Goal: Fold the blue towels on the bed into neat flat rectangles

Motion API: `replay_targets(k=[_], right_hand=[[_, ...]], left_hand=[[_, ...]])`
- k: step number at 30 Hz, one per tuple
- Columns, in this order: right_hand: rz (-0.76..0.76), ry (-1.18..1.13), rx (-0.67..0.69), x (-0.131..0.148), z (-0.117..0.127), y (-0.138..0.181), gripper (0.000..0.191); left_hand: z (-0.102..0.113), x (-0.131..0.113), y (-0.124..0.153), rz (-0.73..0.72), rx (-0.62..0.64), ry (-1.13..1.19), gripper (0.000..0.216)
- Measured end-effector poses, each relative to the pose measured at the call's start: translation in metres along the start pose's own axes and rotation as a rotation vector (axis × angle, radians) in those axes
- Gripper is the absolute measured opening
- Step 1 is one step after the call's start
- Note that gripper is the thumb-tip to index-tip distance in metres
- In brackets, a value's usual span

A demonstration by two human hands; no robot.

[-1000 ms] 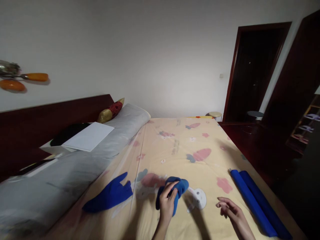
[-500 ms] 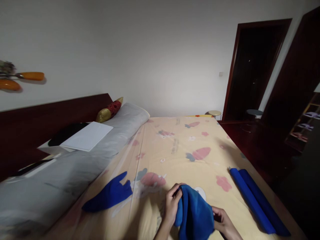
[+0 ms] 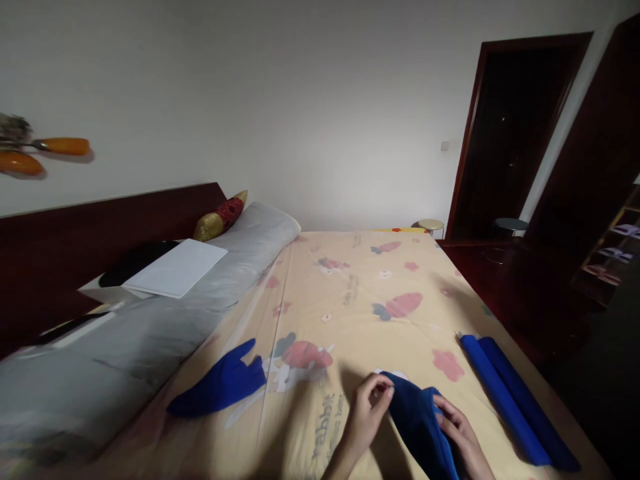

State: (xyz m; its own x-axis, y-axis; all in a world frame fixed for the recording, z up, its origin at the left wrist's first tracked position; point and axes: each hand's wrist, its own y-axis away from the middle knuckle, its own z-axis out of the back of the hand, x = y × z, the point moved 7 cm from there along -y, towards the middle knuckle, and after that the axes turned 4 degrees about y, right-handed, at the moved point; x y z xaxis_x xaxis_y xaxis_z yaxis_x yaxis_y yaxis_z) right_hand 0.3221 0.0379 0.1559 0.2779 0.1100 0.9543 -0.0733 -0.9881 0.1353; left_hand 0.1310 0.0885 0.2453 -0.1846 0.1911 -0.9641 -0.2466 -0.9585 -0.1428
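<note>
Rumpled dark blue cloth (image 3: 417,423)

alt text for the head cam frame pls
Two hands, left hand and right hand, hold a blue cloth over a patterned bedsheet. A second blue cloth lies left; blue rolls lie right.

— What's the room like?
— Dim, with a plain white wall (image 3: 310,113) and a dark wooden headboard (image 3: 100,233) on the left.
— And the bed?
— The bed (image 3: 370,280) has a yellow sheet printed with carrots. A dark doorway (image 3: 505,147) stands far right, a round stool (image 3: 431,227) beside it.
</note>
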Motion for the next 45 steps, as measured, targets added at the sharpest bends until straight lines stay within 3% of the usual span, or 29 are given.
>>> replay_targets(k=[2, 4, 12, 21, 26, 31, 34, 38, 40, 45], right_hand=[[-0.018, 0.074, 0.008, -0.001, -0.004, 0.0, 0.048], [-0.017, 0.117, 0.056, 0.001, -0.011, 0.001, 0.048], [0.058, 0.171, 0.079, 0.015, -0.022, 0.005, 0.035], [0.072, 0.21, 0.07, -0.003, -0.019, -0.001, 0.038], [0.082, 0.245, 0.019, -0.001, -0.014, 0.0, 0.041], [0.071, 0.279, -0.002, 0.006, -0.011, 0.001, 0.045], [0.063, 0.238, -0.043, 0.01, -0.007, 0.0, 0.043], [0.04, 0.043, -0.134, 0.011, 0.011, 0.0, 0.035], [0.047, -0.065, -0.208, 0.01, 0.029, 0.0, 0.031], [0.065, -0.295, -0.424, 0.002, 0.081, -0.001, 0.037]], left_hand=[[-0.023, -0.007, 0.006, 0.017, 0.153, 0.023, 0.025], [-0.039, -0.009, 0.01, 0.026, 0.223, 0.043, 0.021], [-0.054, 0.011, 0.013, 0.056, 0.19, -0.126, 0.007], [-0.052, 0.016, 0.017, 0.077, 0.206, -0.18, 0.011], [-0.056, 0.032, 0.019, 0.139, 0.133, -0.345, 0.01], [-0.062, 0.029, 0.019, 0.118, 0.129, -0.412, 0.009], [-0.055, 0.027, 0.014, 0.141, 0.08, -0.289, 0.009], [-0.023, 0.053, 0.002, 0.327, -0.126, 0.336, 0.016], [-0.005, 0.071, -0.002, 0.413, -0.209, 0.585, 0.018], [0.038, 0.105, 0.006, 0.553, -0.396, 0.919, 0.016]])
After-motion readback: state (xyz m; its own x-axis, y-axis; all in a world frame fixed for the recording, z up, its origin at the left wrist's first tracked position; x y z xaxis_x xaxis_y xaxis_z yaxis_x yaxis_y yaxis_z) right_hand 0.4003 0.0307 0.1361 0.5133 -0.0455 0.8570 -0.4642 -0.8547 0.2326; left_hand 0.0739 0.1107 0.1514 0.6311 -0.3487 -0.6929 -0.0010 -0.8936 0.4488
